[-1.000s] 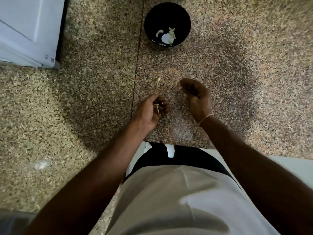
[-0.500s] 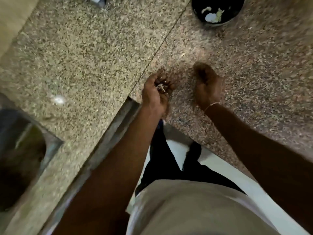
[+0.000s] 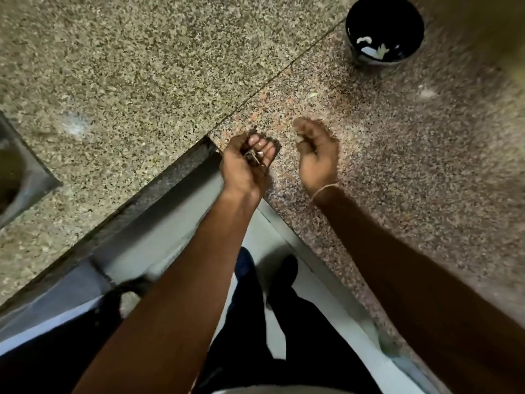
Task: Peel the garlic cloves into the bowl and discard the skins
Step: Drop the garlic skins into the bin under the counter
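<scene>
curling inward, the fingers [image 3: 262, 147] of the left hand [image 3: 244, 163] close around a small clump of dry scraps [image 3: 252, 157], most likely garlic skins, cupped in the palm so the loose bits don't scatter over the stone counter [image 3: 426, 166]. that hand sits right at the counter's inner corner, above the edge, which looks like a gathering grip meant for carrying the scraps off to be thrown away. the right hand [image 3: 316, 155] hangs just beside it, palm turned up, fingers loosely bent and holding nothing that can be made out; a pale fleck near its fingertips is too blurred to name. it reads as a free hand, ready to catch or sweep.

farther out, well apart from both hands near the top right, a black bowl [image 3: 385, 29] stands upright on the counter. inside lie a few pale pieces [image 3: 372, 49], probably peeled garlic cloves, gathered toward the near wall. a tiny light crumb [image 3: 313, 94] rests on the counter between bowl and hands. at the far left edge, the corner of a metal sink [image 3: 17, 177] shows; what it holds can't be told.
</scene>
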Motion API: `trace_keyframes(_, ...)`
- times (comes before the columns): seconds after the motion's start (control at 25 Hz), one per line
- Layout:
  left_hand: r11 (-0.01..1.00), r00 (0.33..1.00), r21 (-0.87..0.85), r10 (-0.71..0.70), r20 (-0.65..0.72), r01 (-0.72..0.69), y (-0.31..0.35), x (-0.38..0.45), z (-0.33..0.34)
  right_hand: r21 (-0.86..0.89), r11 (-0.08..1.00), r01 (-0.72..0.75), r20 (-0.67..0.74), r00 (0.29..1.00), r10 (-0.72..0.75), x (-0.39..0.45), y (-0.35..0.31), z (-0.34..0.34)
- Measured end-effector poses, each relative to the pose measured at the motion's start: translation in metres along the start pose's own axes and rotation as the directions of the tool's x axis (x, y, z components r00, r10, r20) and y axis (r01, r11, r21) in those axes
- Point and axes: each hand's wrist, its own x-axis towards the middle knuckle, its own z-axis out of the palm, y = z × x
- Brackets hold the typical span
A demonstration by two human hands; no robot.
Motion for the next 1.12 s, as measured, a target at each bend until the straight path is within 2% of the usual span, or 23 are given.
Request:
trace_keyframes(0.08,0.998,1.000,-0.064,0.019,0.019,-0.017,-0.010,0.003,0.001,-0.018,0.994,0.104,0.090,0.991,-0.101,-0.014,0.001,0.008)
trace_keyframes(0.24,0.973,0.988,-0.180,0.151,0.028,-0.144,-0.017,0.001,-0.007,0.084,0.995,0.045,-0.136,0.990,-0.033,0.030,-0.008,-0.017)
trace_keyframes(0.28,0.955,0.979,-0.222,0.205,0.004,-0.199,-0.015,-0.001,-0.010,0.116,0.993,0.014,-0.142,0.990,0.003,0.036,-0.009,-0.021)
trace_keyframes(0.4,0.818,0.911,-0.400,0.378,-0.166,-0.412,-0.012,-0.003,-0.037,0.081,0.997,0.014,0.011,1.000,-0.015,0.022,-0.003,-0.017)
trace_keyframes(0.48,0.726,0.863,-0.469,0.403,-0.303,-0.504,-0.019,-0.003,-0.062,0.107,0.994,0.032,0.096,0.995,-0.042,0.015,-0.002,-0.019)
trace_keyframes(0.6,0.656,0.876,-0.583,0.312,-0.368,-0.479,-0.046,-0.010,-0.076,0.148,0.988,0.038,0.047,0.998,-0.046,0.031,-0.006,-0.030)
trace_keyframes(0.68,0.631,0.888,-0.629,0.266,-0.374,-0.454,-0.064,-0.005,-0.068,0.129,0.991,0.042,0.068,0.996,-0.051,0.032,-0.002,-0.029)
trace_keyframes(0.76,0.628,0.883,-0.627,0.252,-0.397,-0.461,-0.074,0.005,-0.059,0.136,0.988,0.074,0.176,0.979,-0.098,0.015,0.005,-0.012)
trace_keyframes(0.84,0.596,0.870,-0.639,0.263,-0.417,-0.486,-0.085,0.011,-0.059,0.167,0.982,0.091,0.344,0.928,-0.145,-0.010,0.011,0.005)
trace_keyframes(0.92,0.568,0.871,-0.661,0.294,-0.393,-0.490,-0.088,0.009,-0.061,0.217,0.973,0.075,0.439,0.883,-0.166,-0.017,0.013,0.006)
trace_keyframes(1.0,0.549,0.876,-0.683,0.304,-0.375,-0.482,-0.085,0.006,-0.062,0.224,0.970,0.099,0.411,0.893,-0.186,0.002,0.009,-0.002)
trace_keyframes(1.12,0.560,0.870,-0.665,0.303,-0.389,-0.493,-0.080,0.007,-0.058,0.165,0.983,0.076,0.244,0.963,-0.115,0.051,0.002,-0.016)
